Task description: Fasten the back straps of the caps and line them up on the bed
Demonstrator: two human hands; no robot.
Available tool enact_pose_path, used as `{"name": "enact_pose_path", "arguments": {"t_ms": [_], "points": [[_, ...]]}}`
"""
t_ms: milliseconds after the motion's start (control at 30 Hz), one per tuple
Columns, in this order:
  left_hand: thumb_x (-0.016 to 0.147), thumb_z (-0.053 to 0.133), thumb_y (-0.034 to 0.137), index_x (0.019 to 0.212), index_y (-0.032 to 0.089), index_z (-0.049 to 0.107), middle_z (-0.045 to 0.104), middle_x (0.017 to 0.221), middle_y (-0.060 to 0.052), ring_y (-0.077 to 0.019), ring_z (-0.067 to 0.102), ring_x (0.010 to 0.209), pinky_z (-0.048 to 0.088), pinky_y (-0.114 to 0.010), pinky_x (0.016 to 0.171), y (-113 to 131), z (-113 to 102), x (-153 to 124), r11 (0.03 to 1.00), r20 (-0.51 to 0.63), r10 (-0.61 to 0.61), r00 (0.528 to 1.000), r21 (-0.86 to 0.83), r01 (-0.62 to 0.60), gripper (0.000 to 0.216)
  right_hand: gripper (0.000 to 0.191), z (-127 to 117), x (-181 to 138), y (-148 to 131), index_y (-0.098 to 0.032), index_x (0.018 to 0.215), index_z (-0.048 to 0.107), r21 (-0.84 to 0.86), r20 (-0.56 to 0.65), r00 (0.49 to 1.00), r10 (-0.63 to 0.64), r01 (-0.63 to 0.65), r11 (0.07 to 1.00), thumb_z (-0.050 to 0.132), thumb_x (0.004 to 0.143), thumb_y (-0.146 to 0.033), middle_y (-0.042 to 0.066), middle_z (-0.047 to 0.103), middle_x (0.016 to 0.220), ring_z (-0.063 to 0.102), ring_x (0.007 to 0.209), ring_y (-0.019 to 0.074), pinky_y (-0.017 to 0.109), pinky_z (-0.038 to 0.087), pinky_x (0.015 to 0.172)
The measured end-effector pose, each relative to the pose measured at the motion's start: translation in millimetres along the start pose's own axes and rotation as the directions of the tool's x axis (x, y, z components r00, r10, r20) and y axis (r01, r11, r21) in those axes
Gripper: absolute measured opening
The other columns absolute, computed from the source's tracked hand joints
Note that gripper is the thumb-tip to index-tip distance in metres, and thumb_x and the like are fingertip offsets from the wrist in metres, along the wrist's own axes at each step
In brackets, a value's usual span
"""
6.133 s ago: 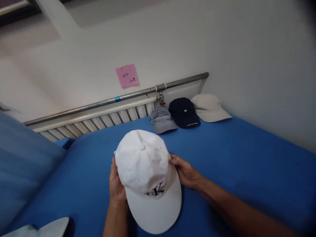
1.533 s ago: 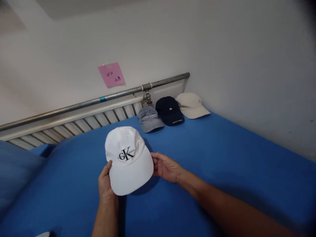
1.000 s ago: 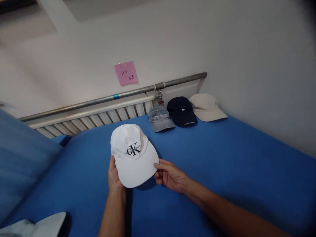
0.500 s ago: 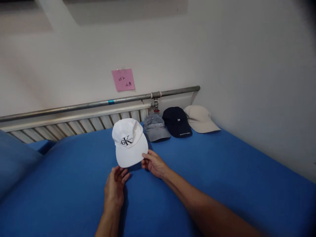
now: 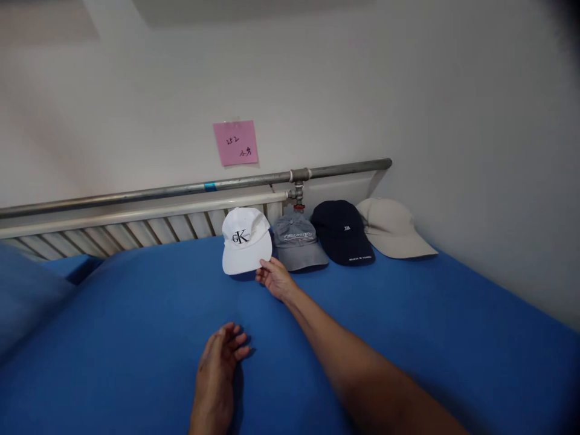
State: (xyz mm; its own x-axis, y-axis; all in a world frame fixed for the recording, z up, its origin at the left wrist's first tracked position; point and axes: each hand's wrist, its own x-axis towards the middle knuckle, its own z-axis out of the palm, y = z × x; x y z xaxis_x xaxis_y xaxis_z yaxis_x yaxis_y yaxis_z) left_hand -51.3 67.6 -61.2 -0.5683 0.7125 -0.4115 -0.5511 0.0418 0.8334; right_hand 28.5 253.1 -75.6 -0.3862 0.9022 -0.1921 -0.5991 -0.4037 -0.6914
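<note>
A white baseball cap (image 5: 247, 241) with dark lettering is at the left end of a row of caps, its brim facing me. My right hand (image 5: 274, 278) pinches the right corner of that brim between thumb and fingers. Just to its right lies a grey baseball cap (image 5: 299, 244), followed by a navy cap (image 5: 342, 232) and a beige cap (image 5: 394, 229). Nearer to me, my left hand (image 5: 222, 368) hovers over or rests on the blue sheet, fingers loosely curled and apart, holding nothing.
A blue sheet (image 5: 136, 338) covers the flat surface under the caps. Behind it run a white radiator (image 5: 158, 232) and a metal pipe (image 5: 181, 192) with a valve (image 5: 299, 196). A pink note (image 5: 235, 143) is taped to the wall. Bluish fabric (image 5: 27, 296) lies at left.
The white cap has moved away from me, down beside the grey cap, with my right hand still on its brim. My left hand has drawn back from the cap toward me.
</note>
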Motion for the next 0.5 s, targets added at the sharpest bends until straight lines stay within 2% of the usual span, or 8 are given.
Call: {"name": "enact_pose_path", "arguments": {"t_ms": [200, 400, 500], "points": [[0.090, 0.051, 0.018, 0.090, 0.008, 0.064, 0.068, 0.088, -0.012, -0.0187, 0.068, 0.071, 0.056, -0.028, 0.056, 1, -1, 0, 0.999, -0.007, 0.007, 1.000, 0.032, -0.007, 0.017, 0.013, -2, 2, -4, -0.016, 0.074, 0.052, -0.014, -0.063, 0.996, 0.070, -0.071, 0.997, 0.061, 0.080, -0.009, -0.002, 0.058, 0.055, 0.058, 0.051, 0.0104, 0.022, 0.049, 0.050], [0.090, 0.050, 0.018, 0.088, 0.008, 0.064, 0.067, 0.087, -0.011, -0.0180, 0.067, 0.070, 0.056, -0.028, 0.056, 1, -3, 0, 0.999, 0.021, 0.016, 1.000, 0.040, -0.017, 0.017, 0.014, -5, -17, -6, -0.016, 0.074, 0.050, -0.061, -0.134, 0.989, 0.069, -0.078, 0.995, 0.058, 0.082, -0.009, 0.000, 0.059, 0.058, 0.063, 0.057, 0.0129, 0.027, 0.055, 0.058], [0.090, 0.050, 0.017, 0.088, 0.008, 0.063, 0.067, 0.086, -0.010, -0.0171, 0.067, 0.069, 0.055, -0.027, 0.056, 2, -2, -1, 0.999, 0.026, 0.020, 0.999, 0.043, -0.021, 0.016, 0.011, -5, -28, -8, -0.016, 0.076, 0.050, -0.118, -0.146, 0.987, 0.067, -0.084, 0.989, 0.058, 0.081, -0.010, 0.000, 0.059, 0.058, 0.064, 0.057, 0.0143, 0.027, 0.055, 0.056]]}}
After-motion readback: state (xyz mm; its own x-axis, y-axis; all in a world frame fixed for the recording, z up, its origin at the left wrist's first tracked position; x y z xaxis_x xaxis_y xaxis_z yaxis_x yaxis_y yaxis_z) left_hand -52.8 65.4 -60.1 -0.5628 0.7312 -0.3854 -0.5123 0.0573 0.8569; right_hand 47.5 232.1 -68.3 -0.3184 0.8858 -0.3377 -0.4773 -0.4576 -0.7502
